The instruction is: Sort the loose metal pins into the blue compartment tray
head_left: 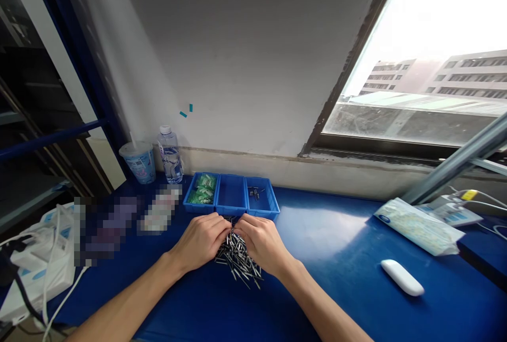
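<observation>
A heap of thin metal pins (237,257) lies on the blue table between my two hands. My left hand (204,239) reaches over the heap's left side, its fingers curled and pinched together. From the right, my right hand (261,241) meets it with the fingers likewise bent and closed. Both sets of fingertips nearly touch above the far end of the heap; what they pinch is too small and hidden to make out. Just beyond stands a blue three-part tray (232,210). Its left compartment holds green packets (203,189), and its right one a few metal pins (255,192).
A lidded cup (138,162) and a water bottle (170,156) stand at the back left. Power strips (43,263) with cables lie at the left edge. On the right are a tissue pack (420,226) and a white oblong case (402,277).
</observation>
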{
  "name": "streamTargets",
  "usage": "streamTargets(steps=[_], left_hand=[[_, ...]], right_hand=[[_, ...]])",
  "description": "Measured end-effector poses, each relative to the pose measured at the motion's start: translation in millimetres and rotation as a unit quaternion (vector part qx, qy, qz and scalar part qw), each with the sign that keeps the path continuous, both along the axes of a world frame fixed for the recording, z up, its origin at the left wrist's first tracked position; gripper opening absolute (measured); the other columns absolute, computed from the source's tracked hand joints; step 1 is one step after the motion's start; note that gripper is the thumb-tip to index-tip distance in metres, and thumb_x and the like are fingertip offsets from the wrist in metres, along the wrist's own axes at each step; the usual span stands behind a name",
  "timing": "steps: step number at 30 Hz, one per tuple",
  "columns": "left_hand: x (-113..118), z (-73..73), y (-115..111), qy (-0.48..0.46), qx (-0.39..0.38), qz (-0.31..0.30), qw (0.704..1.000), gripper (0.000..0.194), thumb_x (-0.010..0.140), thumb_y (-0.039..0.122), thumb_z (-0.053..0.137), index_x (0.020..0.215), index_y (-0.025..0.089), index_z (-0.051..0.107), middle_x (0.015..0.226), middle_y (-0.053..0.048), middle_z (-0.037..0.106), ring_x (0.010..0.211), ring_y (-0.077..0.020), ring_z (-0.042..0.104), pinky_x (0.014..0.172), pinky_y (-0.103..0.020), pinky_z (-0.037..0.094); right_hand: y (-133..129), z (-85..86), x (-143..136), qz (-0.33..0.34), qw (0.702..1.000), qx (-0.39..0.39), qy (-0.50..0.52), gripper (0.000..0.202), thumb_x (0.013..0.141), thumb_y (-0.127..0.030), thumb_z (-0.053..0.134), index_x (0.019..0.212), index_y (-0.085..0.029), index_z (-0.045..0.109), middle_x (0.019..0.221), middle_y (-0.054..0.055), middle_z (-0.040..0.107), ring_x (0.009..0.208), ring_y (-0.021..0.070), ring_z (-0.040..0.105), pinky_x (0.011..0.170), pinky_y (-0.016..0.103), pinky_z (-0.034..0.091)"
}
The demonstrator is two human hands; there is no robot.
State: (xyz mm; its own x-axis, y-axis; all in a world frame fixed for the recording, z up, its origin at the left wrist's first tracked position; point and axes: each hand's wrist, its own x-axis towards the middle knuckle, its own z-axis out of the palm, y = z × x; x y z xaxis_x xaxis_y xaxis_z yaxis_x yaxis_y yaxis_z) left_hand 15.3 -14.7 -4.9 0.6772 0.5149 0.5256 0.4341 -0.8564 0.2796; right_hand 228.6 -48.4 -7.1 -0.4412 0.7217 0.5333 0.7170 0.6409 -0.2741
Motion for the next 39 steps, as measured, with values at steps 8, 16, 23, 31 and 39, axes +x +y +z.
streamTargets(steps=[8,16,23,31,39], left_hand=[[-3,3.5,3,-0.017,-0.011,0.01,1.0,0.025,0.111,0.022,0.046,0.095,0.019,0.064,0.086,-0.003,0.069,0.079,-0.0185,0.06,0.072,-0.031,0.044],[9,-2.6,1,-0.03,-0.011,0.015,0.999,0.026,0.111,0.018,0.041,0.098,0.018,0.064,0.089,-0.005,0.069,0.081,-0.0193,0.062,0.073,-0.032,0.047],[4,-1.9,1,-0.025,-0.006,0.016,1.0,0.026,0.111,0.02,0.043,0.095,0.018,0.064,0.085,-0.004,0.069,0.078,-0.0189,0.06,0.072,-0.032,0.045],[2,3.6,1,-0.054,-0.063,0.023,0.996,0.026,0.111,0.024,0.046,0.095,0.019,0.065,0.09,-0.003,0.071,0.082,-0.0179,0.064,0.074,-0.031,0.048],[5,1.6,0,-0.061,-0.062,0.032,0.996,0.021,0.109,0.02,0.047,0.098,0.019,0.065,0.091,-0.003,0.07,0.084,-0.0181,0.064,0.076,-0.031,0.049]], right_hand=[[5,-1.9,10,0.023,0.998,0.001,0.051,0.025,0.106,-0.012,0.05,0.091,-0.022,0.066,0.086,0.002,0.069,0.072,0.0145,0.064,0.069,0.025,0.043],[5,-4.9,1,0.0,0.997,-0.004,0.076,0.031,0.108,-0.015,0.044,0.081,-0.021,0.059,0.085,0.003,0.067,0.07,0.0145,0.062,0.066,0.025,0.043],[4,-4.5,-2,-0.001,0.999,-0.01,0.039,0.026,0.106,-0.012,0.047,0.086,-0.021,0.061,0.081,0.002,0.066,0.074,0.017,0.061,0.067,0.028,0.044],[5,-2.5,2,-0.007,0.998,0.018,0.057,0.025,0.105,-0.01,0.051,0.088,-0.022,0.065,0.086,0.003,0.07,0.081,0.0192,0.059,0.068,0.03,0.046],[7,-4.3,-1,-0.017,0.997,0.038,0.071,0.03,0.109,-0.017,0.048,0.08,-0.022,0.055,0.081,0.003,0.063,0.075,0.0183,0.054,0.065,0.03,0.041]])
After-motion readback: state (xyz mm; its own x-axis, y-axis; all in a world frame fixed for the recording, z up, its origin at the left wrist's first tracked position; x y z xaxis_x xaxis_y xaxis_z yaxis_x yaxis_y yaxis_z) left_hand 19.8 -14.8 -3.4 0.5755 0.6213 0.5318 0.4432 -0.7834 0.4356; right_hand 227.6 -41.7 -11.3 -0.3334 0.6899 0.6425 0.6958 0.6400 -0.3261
